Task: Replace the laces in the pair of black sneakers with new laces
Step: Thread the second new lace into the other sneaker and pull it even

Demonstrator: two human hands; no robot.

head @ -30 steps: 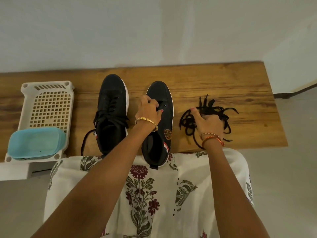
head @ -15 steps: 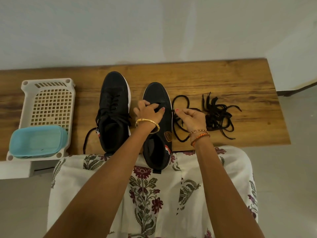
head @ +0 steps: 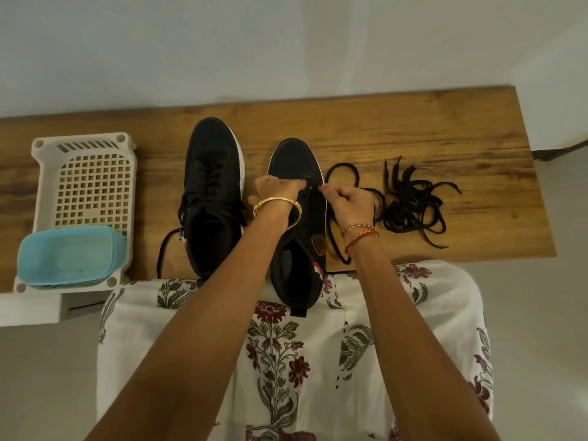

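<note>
At the centre of the frame, an unlaced black sneaker (head: 297, 198) is steadied on the wooden bench (head: 413, 128), its heel hanging past the near edge toward the lap, apparently so that the eyelets face upward and stay within easy reach. The left hand (head: 275, 194) is laid over the forward part of the shoe with fingers curled against the eyelet row, seemingly gripping the upper to hold it firm. The right hand (head: 348, 203) is held just to the right of the eyelets, and the end of a new lace (head: 342, 167) is pinched between thumb and fingertip, aimed at the front holes; threading is judged to be only beginning. The rest of that lace is trailed in a loop across the bench to the right of the shoe and down toward the near edge. Further right, a tangled lace pile (head: 410, 202) is left within reach (whether old or new cannot be told). Left of centre, the second sneaker (head: 213, 198) is seen fully laced, so its turn is presumably yet to come. At the far left, a white basket (head: 86, 173) with a turquoise tub (head: 68, 256) resting in it is kept aside.
</note>
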